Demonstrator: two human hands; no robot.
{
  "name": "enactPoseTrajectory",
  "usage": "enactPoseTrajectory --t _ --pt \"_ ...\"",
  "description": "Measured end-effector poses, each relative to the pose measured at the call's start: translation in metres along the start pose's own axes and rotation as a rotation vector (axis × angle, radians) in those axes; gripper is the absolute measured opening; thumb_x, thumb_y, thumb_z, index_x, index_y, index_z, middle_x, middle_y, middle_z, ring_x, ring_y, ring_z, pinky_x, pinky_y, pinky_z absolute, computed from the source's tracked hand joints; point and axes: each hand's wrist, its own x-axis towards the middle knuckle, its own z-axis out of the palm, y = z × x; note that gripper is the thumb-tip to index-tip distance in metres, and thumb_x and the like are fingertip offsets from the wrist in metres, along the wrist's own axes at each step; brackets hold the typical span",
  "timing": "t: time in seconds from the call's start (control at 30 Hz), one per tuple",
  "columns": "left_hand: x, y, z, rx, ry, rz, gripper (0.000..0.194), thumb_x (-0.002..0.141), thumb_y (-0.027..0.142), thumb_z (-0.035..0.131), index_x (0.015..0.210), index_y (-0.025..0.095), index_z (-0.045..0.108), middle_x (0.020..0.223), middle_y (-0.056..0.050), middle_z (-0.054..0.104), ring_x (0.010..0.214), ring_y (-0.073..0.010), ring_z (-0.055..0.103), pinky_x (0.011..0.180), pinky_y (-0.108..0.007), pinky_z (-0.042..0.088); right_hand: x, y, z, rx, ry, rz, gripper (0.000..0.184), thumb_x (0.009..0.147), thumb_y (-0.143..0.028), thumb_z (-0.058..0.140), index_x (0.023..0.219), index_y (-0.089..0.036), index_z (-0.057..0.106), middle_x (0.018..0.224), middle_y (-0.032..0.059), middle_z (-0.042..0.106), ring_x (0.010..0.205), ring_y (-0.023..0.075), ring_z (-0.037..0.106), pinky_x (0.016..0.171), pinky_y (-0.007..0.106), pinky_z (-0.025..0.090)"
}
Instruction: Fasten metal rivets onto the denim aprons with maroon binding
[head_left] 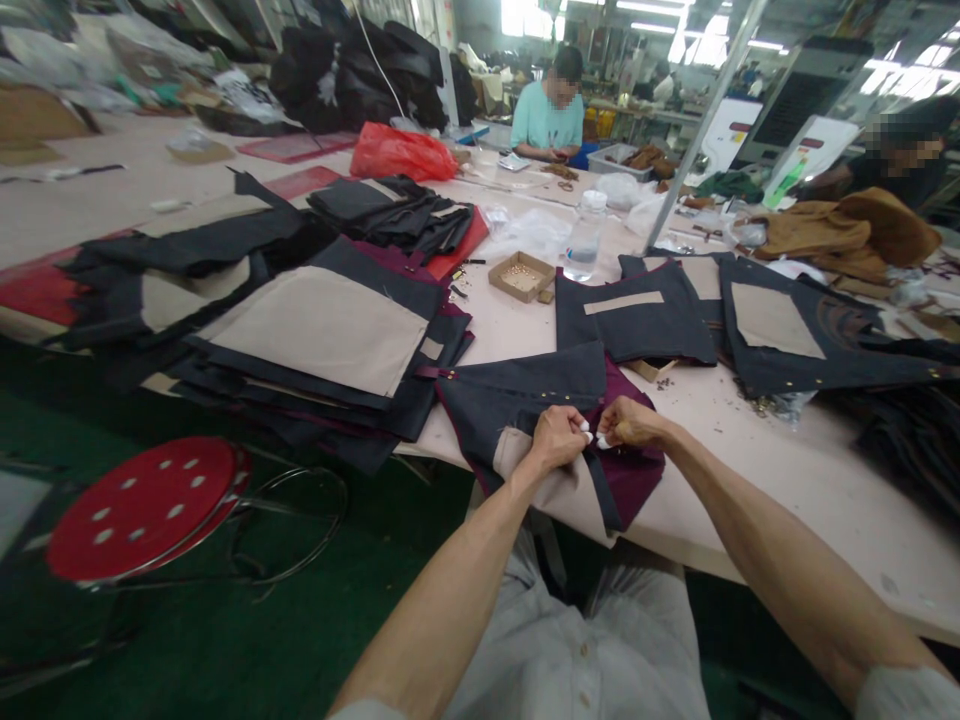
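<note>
A dark grey and maroon fabric piece [525,400] lies at the near edge of the pale worktable [787,470], partly hanging over it. My left hand [559,437] is closed in a pinch on the fabric, fingertips wrapped in white tape. My right hand [630,422] is closed too, pinching the same fabric right beside the left; the fingertips of both hands meet over the maroon part.
A stack of grey and beige fabric panels [322,340] lies left of the piece. More panels [637,315] lie behind, with a small cardboard box [521,276] and a water bottle [585,235]. A red stool [142,505] stands at lower left. One person [551,110] sits at the table's far end, another [900,160] at far right.
</note>
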Motion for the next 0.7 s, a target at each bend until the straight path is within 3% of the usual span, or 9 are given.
enactPoseTrajectory --t 0.3,0.47,0.6,0.7 --pt "0.005 -0.012 0.011 -0.053 0.055 0.047 0.021 0.067 0.015 0.060 0.083 0.015 0.075 0.071 -0.002 0.071 0.061 -0.0125 0.061 0.057 -0.022 0.040 0.021 -0.004 0.003 -0.290 0.067 0.069 0.015 0.054 -0.015 0.078 0.068 -0.013 0.073 0.062 0.0016 0.067 0.058 0.0135 0.058 0.048 0.022 0.031" --pt "0.009 -0.013 0.013 -0.060 0.063 0.059 0.020 0.068 0.016 0.062 0.084 0.015 0.074 0.069 -0.002 0.068 0.059 -0.0121 0.058 0.057 -0.022 0.039 0.027 -0.008 0.002 -0.328 0.123 0.099 0.014 0.052 -0.013 0.078 0.063 -0.014 0.069 0.059 0.0011 0.064 0.059 0.0146 0.058 0.048 0.022 0.030" --pt "0.004 -0.005 0.005 -0.082 0.074 0.077 0.018 0.070 0.018 0.064 0.086 0.014 0.071 0.067 0.000 0.066 0.058 -0.0111 0.058 0.059 -0.022 0.042 0.016 -0.005 0.006 -0.204 0.144 0.069 0.014 0.053 -0.013 0.078 0.063 -0.014 0.069 0.056 -0.0010 0.062 0.058 0.0131 0.057 0.050 0.021 0.033" --pt "-0.007 0.003 -0.001 -0.076 0.136 0.112 0.027 0.073 0.023 0.068 0.099 0.014 0.067 0.074 0.000 0.066 0.064 -0.0119 0.060 0.067 -0.023 0.047 -0.010 0.012 0.025 0.071 0.320 -0.034 0.018 0.060 -0.018 0.074 0.077 -0.015 0.070 0.065 -0.0003 0.066 0.060 0.0139 0.057 0.054 0.022 0.040"
